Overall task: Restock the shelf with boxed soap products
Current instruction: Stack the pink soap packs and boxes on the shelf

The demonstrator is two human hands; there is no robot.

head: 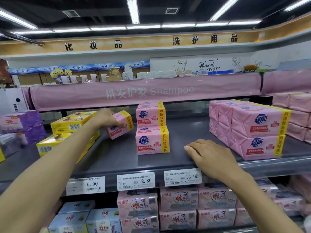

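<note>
My left hand grips a pink soap box with a yellow band, tilted just above the grey shelf, left of a stack of two matching pink boxes. Behind that stack stand more of the same boxes. My right hand rests flat on the shelf near its front edge, fingers straight, holding nothing. A larger block of pink soap boxes fills the shelf to the right of that hand.
Yellow soap boxes sit stacked left of my left hand, purple packs beyond them. Price tags line the shelf's front edge. The lower shelf holds pink packs and blue boxes. A pink Shampoo banner hangs above.
</note>
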